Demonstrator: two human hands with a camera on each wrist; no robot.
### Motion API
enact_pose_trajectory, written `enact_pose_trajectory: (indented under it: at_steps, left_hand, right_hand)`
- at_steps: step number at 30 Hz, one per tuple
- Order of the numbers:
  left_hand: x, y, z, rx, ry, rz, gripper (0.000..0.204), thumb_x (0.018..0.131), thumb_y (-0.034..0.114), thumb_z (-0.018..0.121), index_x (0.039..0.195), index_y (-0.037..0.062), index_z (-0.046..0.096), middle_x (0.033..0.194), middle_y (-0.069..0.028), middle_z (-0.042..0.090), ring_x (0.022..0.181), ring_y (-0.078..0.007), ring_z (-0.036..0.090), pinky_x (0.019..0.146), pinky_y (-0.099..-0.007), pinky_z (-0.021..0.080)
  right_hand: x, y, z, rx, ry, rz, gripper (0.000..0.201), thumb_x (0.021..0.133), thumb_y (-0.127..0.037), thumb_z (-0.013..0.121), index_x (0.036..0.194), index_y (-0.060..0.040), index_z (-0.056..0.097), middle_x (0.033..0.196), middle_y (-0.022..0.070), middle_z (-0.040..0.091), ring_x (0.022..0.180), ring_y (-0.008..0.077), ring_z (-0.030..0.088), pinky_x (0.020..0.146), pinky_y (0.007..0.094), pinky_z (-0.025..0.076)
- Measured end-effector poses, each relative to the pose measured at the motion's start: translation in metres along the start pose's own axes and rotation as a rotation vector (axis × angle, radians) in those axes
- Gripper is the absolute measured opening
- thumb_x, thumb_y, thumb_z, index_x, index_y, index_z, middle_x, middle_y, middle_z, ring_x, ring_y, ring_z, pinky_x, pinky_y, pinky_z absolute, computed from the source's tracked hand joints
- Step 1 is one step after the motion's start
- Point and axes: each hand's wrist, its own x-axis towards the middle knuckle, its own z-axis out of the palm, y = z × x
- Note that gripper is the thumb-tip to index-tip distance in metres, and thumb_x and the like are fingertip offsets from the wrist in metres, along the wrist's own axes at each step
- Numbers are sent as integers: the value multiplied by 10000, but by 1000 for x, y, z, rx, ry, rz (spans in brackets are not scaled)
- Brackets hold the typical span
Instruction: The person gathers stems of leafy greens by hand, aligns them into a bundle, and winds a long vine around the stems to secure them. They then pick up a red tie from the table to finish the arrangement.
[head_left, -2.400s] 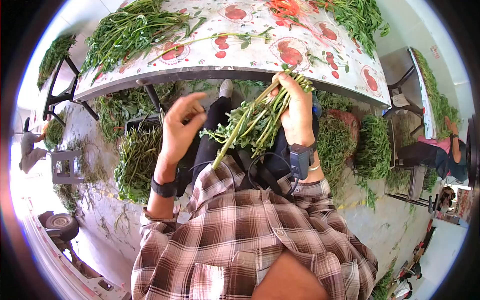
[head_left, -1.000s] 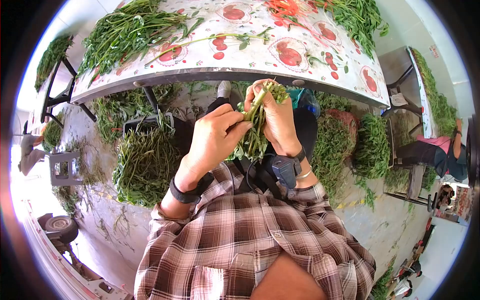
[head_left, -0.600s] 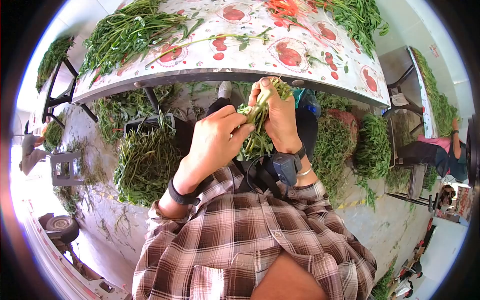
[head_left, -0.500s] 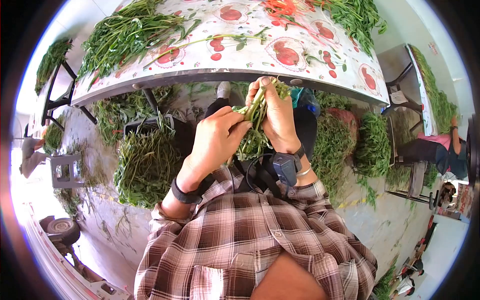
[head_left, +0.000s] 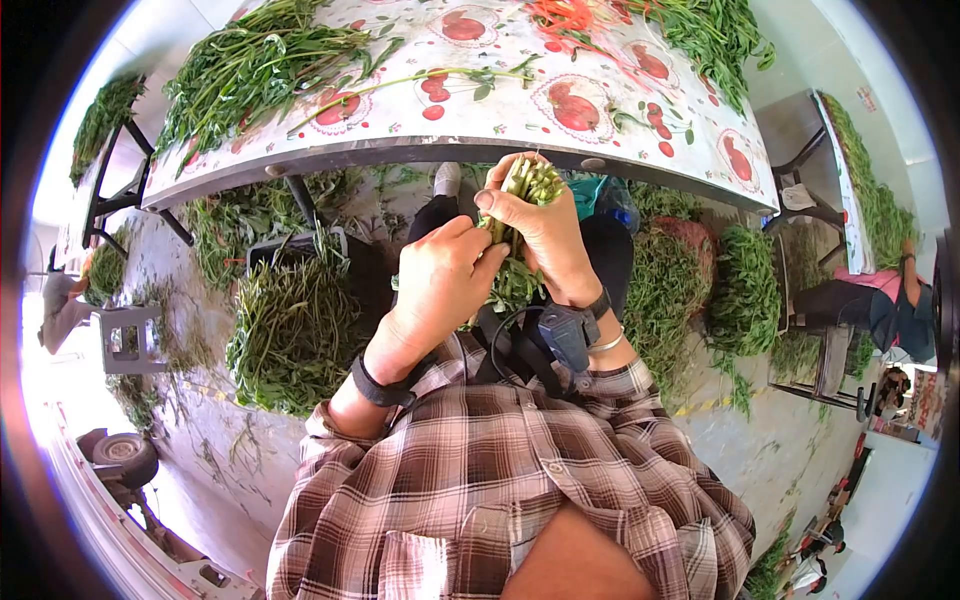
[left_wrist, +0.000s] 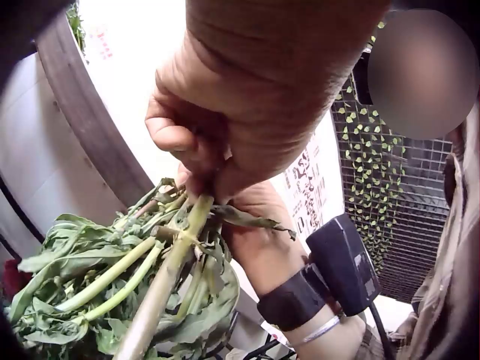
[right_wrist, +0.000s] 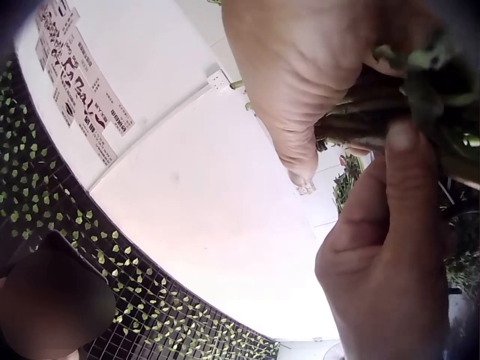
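My right hand [head_left: 548, 232] grips a bunch of leafy greens [head_left: 533, 180] in front of my lap, its thumb lying across the stems. The cut stem ends point up toward the table edge, and leaves hang below the fist. My left hand [head_left: 440, 280] is close against the bunch from the left. In the left wrist view, the left fingers and thumb pinch one thick stem [left_wrist: 169, 277], partly hiding its end. In the right wrist view, the left thumb [right_wrist: 405, 150] presses at the stems beneath the right hand [right_wrist: 300, 82].
Ahead stands a table [head_left: 480, 115] with a fruit-print cover, bearing heaps of greens [head_left: 265, 70] and red ribbon [head_left: 570, 20]. A crate of greens [head_left: 295, 335] is at the left, more piles [head_left: 745, 295] at the right. A grey stool [head_left: 128, 338] and another person [head_left: 885, 300] are farther off.
The left hand, apart from the bunch at first, has come in to the stems. The right hand has shifted its hold; its thumb now crosses the stems, and their ends tilt toward the camera.
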Motion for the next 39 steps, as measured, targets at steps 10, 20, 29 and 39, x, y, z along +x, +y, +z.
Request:
enact_pose_trajectory:
  at_steps: [10,20,29,39]
  left_hand:
    - [-4,0,7,27,9,20,162,745,191,669,680,72,581,679,-69,526,620,-260,592,528,-372,484]
    - [-2,-14,-4,40,-2,23,292,748,305,715,637,59,600,615,-69,523,530,-262,567,480,-357,460]
    - [39,-63,-41,-30,250,-70,132,806,176,640,819,45,659,776,-115,608,710,-299,610,633,-354,490]
    - [88,-147,-85,318,411,-146,195,832,149,572,985,66,661,945,-107,617,860,-286,607,762,-376,476]
  right_hand:
    - [-1,10,-1,85,38,-23,184,751,73,634,820,-49,514,785,13,548,662,70,536,604,212,461]
    - [-3,10,-5,77,36,-25,181,762,77,608,820,-56,499,798,17,542,661,75,529,608,221,444]
    - [-4,11,-10,61,93,-24,156,770,47,623,820,-56,516,821,23,551,655,88,549,584,226,471]
    - [-6,12,-13,99,74,-31,165,776,49,629,833,-55,514,808,31,552,641,99,554,587,227,463]
